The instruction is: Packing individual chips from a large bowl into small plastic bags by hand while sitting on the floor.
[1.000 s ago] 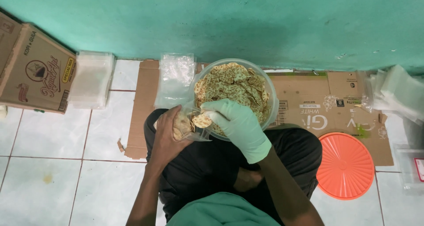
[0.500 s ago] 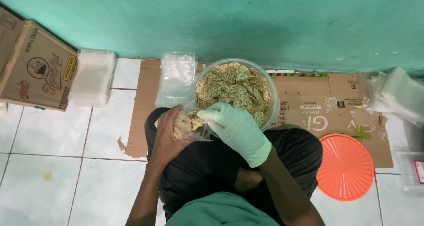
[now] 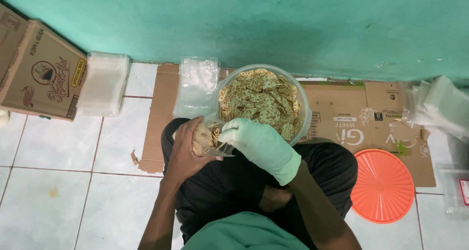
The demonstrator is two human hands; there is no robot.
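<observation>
Chip bag (image 3: 207,140) in left hand (image 3: 188,150), gloved right hand (image 3: 259,145) fingers at mouth

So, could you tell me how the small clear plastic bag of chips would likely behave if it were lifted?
The small clear plastic bag is probably floppy: its thin film sags around the chips inside. It likely weighs little, since the bare left hand cups it alone. The thin speckled chips look brittle, so squeezing might crack them.
</observation>
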